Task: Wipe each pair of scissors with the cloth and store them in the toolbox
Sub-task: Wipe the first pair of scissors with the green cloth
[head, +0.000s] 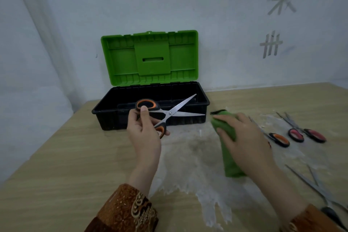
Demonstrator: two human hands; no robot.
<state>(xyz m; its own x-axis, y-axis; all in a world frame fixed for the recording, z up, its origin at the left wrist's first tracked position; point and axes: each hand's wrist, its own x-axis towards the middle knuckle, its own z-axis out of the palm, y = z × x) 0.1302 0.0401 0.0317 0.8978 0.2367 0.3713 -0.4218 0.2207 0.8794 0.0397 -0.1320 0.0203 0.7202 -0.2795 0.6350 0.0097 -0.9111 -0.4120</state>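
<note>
My left hand [144, 133] grips the handles of orange-and-black scissors [170, 112], held above the table in front of the toolbox with the blades spread open and pointing right. The toolbox [105, 113] has a black base and an upright green lid [149, 56], and stands open at the back. My right hand [243, 137] holds a folded green cloth [228, 160] just right of the blade tips. On the table to the right lie another orange-handled pair [278, 139], a pink-handled pair [306, 133] and a black-handled pair [320, 192].
The wooden table [75, 165] has a worn whitish patch [197, 165] in the middle under my hands. A wall stands right behind the toolbox, with tape marks [271, 45] at the upper right. The table's left edge runs diagonally at the left.
</note>
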